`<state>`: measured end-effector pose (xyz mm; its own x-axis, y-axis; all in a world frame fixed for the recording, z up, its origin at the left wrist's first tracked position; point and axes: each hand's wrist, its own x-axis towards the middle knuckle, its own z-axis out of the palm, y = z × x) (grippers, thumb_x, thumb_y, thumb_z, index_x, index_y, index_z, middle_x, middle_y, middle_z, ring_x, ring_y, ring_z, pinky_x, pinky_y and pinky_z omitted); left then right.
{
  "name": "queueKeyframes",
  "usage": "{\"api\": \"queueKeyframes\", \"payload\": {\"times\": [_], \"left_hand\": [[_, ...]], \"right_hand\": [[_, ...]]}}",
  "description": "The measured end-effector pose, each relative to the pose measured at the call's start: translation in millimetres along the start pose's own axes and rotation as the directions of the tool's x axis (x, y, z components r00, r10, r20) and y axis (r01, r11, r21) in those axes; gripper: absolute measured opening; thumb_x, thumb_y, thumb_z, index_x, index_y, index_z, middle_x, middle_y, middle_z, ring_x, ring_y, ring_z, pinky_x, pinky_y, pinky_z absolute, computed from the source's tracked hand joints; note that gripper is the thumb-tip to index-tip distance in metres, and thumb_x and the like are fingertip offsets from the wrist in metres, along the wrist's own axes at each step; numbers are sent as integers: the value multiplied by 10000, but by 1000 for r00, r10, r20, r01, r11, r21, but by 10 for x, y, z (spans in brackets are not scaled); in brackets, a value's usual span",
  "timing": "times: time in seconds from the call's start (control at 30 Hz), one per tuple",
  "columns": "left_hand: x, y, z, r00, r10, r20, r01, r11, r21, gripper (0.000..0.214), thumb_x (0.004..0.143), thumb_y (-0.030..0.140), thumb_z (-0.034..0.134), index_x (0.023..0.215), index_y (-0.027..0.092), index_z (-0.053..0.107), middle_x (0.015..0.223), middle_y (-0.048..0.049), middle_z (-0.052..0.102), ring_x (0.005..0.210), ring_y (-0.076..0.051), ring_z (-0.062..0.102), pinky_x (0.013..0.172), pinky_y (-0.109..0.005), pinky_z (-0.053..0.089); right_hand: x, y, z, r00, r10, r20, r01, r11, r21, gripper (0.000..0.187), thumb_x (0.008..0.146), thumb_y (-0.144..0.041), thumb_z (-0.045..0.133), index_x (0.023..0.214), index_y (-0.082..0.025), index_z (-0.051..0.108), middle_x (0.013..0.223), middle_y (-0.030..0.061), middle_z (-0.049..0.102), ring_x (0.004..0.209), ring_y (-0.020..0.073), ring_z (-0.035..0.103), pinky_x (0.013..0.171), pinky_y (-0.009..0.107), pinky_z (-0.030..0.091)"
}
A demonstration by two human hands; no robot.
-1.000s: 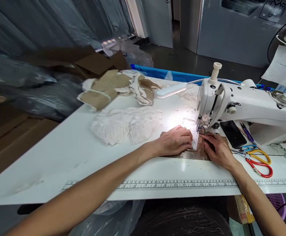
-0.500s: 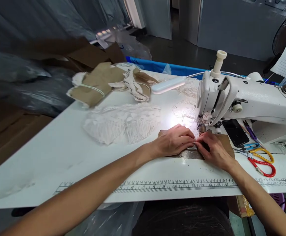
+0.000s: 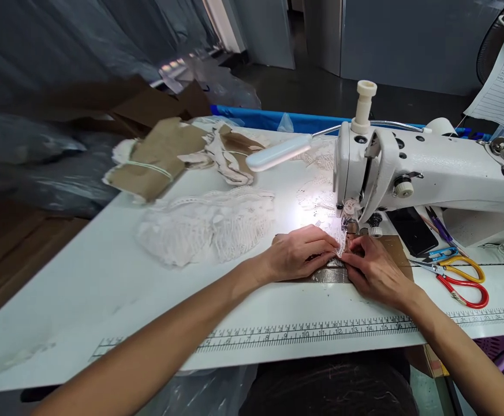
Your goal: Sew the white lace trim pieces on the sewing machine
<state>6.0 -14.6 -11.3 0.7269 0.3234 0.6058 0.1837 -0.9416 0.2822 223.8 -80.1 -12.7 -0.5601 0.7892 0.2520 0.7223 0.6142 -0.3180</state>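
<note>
White lace fabric (image 3: 330,224) lies under the needle end of a white sewing machine (image 3: 433,167), lit by its lamp. My left hand (image 3: 306,251) rests on the lace's left side, its fingertips pressed together on the edge just before the presser foot (image 3: 349,224). From the right, my right hand (image 3: 375,266) pinches the lace's near edge between thumb and forefinger. Both hands sit over a brown taped sheet (image 3: 329,273) on the machine bed. The fingertips of the two hands almost meet.
More white lace (image 3: 208,222) lies at left, behind it tied bundles with brown card (image 3: 156,156). To the right are red-and-yellow scissors (image 3: 462,280), blue snips (image 3: 440,254) and a black phone (image 3: 411,231). A printed ruler (image 3: 303,335) runs along the front edge.
The view has shifted slightly. My hands remain at the presser foot, fingertips a little farther apart, and more of the lace edge shows between them.
</note>
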Motion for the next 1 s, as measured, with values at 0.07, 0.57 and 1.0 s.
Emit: {"api": "queueKeyframes", "payload": {"times": [0.07, 0.57, 1.0], "left_hand": [[3, -8, 13, 1000, 24, 5, -24, 999, 32, 127, 984, 167, 513, 963, 148, 636, 878, -51, 741, 794, -154, 696, 724, -297, 573], [-12, -9, 12, 985, 156, 76, -168, 968, 185, 160, 981, 139, 484, 887, 178, 608, 943, -45, 722, 781, -136, 646, 741, -308, 529], [24, 106, -75, 953, 144, 268, -215, 942, 258, 200, 955, 146, 450, 921, 180, 644, 868, -40, 695, 751, -163, 606, 778, -351, 482]], "right_hand": [[-21, -11, -29, 1000, -7, 17, 6, 999, 33, 253, 871, -136, 544, 1061, -211, 693, 1065, 104, 558, 998, 246, 510, 889, 432, 508], [132, 232, -90, 991, 115, 67, -125, 979, 162, 334, 959, -234, 466, 1230, -195, 657, 1116, 133, 581, 1037, 251, 564, 904, 432, 511], [38, 239, 10, 1000, 18, 12, -19, 999, 45, 328, 941, -185, 533, 1236, -210, 673, 1102, 136, 562, 1009, 248, 541, 917, 448, 507]]}}
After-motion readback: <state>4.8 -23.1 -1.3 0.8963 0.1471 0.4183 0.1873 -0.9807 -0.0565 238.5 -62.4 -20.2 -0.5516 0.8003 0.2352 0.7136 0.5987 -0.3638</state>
